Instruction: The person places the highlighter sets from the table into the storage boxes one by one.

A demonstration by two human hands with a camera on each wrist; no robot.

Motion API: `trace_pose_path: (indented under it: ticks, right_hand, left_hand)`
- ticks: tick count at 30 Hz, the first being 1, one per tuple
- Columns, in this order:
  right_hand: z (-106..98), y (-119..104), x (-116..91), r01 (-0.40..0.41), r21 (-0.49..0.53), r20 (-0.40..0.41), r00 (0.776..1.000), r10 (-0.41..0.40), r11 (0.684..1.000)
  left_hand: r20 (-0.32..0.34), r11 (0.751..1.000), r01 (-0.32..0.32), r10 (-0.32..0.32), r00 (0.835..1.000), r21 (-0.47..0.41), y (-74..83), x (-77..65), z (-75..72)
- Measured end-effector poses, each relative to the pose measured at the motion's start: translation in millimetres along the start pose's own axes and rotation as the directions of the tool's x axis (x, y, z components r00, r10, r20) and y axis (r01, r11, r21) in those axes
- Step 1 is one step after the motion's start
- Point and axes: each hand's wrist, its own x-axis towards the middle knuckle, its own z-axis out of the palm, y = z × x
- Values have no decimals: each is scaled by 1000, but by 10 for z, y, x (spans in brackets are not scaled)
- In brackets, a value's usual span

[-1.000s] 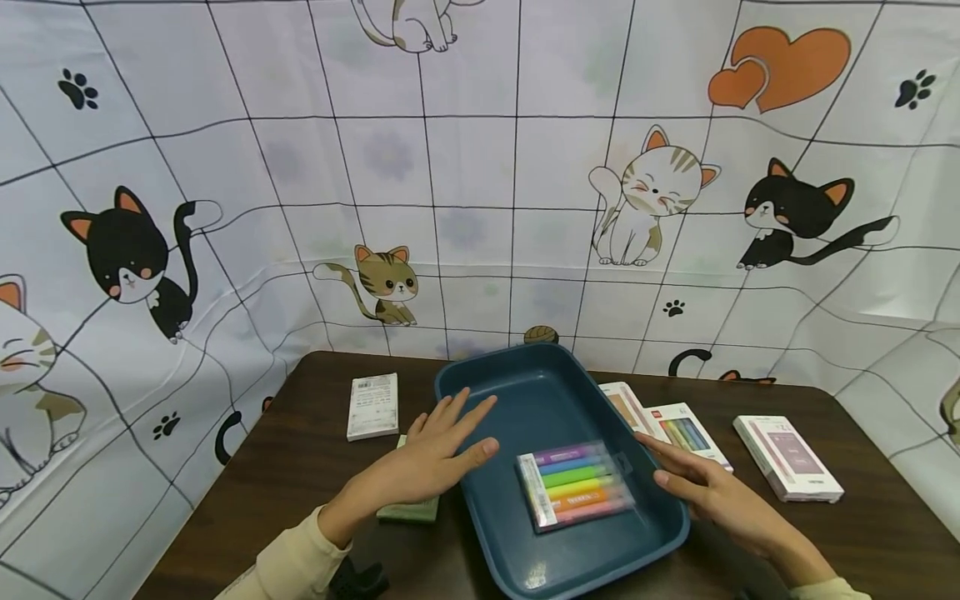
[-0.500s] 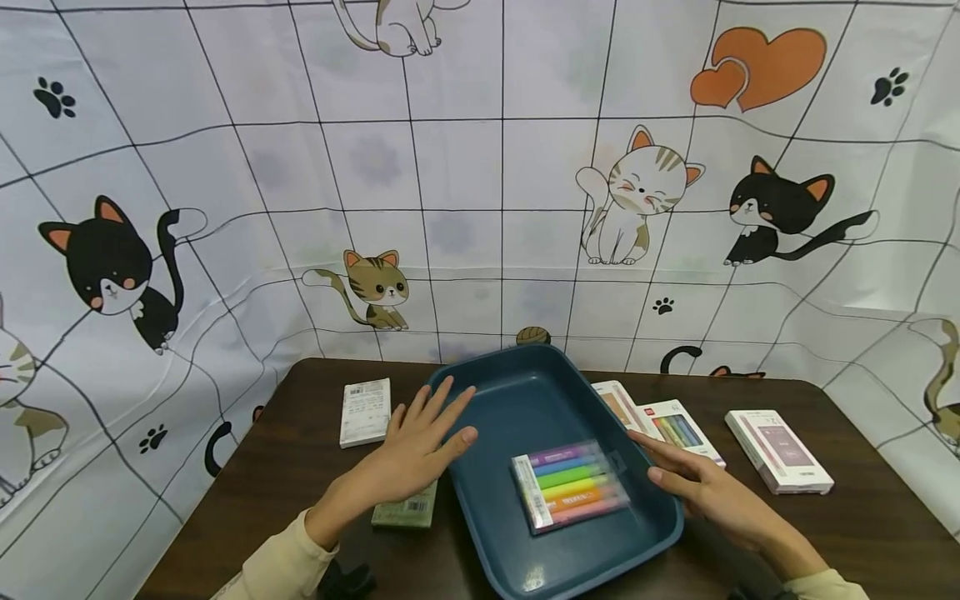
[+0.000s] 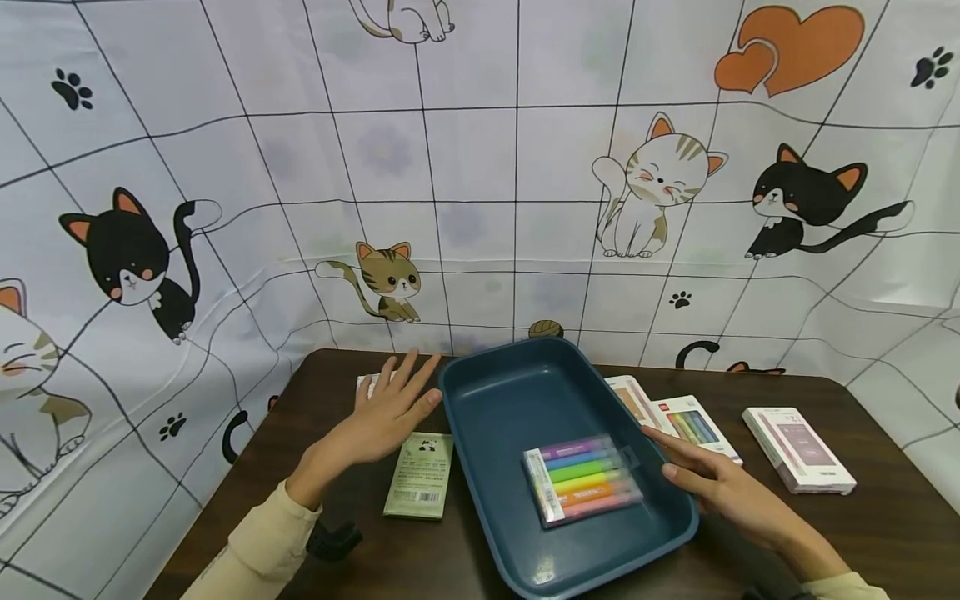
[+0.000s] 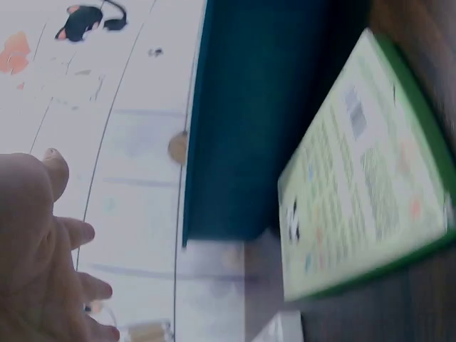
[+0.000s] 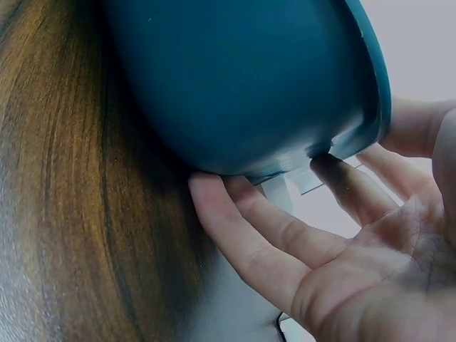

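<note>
A dark blue tray [image 3: 495,400] stands on the table, angled, with a clear pack of several coloured markers [image 3: 581,483] inside. My left hand [image 3: 375,421] hovers left of the tray with fingers spread, holding nothing; it partly covers a white box [image 3: 366,383]. Below that hand lies a light green box [image 3: 420,477], also large in the left wrist view with its printed side up. My right hand [image 3: 723,487] is at the tray's right side. In the right wrist view, its extended fingers [image 5: 249,260] touch the tray's outer wall, and the thumb is by the rim.
Right of the tray lie a box with coloured bars printed on it [image 3: 697,429], a partly hidden white-and-tan box [image 3: 630,396], and a white box with a mauve panel [image 3: 798,450]. Behind the dark wooden table [image 3: 322,392] hangs a cat-patterned sheet [image 3: 480,167].
My left hand has moved left and back from over the tray's left rim, uncovering the green box and covering the white one. The right hand stays at the tray's side.
</note>
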Motion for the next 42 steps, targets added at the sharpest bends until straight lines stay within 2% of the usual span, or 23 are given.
trace_pose_path:
  ticks: [4, 8, 12, 18, 29, 35, 42]
  right_hand:
    - [-2, -3, -7, -47, 1, -7, 999, 47, 999]
    - [-1, 1, -22, -56, 5, 16, 998, 56, 998]
    - [21, 5, 5, -45, 11, 27, 999, 45, 999]
    - [15, 40, -27, -34, -9, 14, 999, 34, 999]
    - [-20, 21, 36, -20, -37, 0, 1000, 20, 999]
    - [-13, 14, 46, -17, -20, 13, 1000, 18, 1000]
    - [-10, 27, 34, -6, -14, 6, 1000, 6, 1000]
  left_hand:
    - [3, 1000, 6, -6, 1000, 3, -154, -26, -110]
    - [3, 999, 38, -38, 999, -1, -328, -55, -134]
    - [-16, 996, 80, -79, 997, 30, -540, -65, -99]
    - [-15, 995, 87, -86, 996, 51, -748, 15, 18]
    - [-19, 985, 174, -174, 985, 18, -1316, 47, 120]
    - [-8, 980, 198, -198, 980, -1, -1428, 22, 122]
    - [9, 984, 180, -180, 984, -1, -1489, 20, 97]
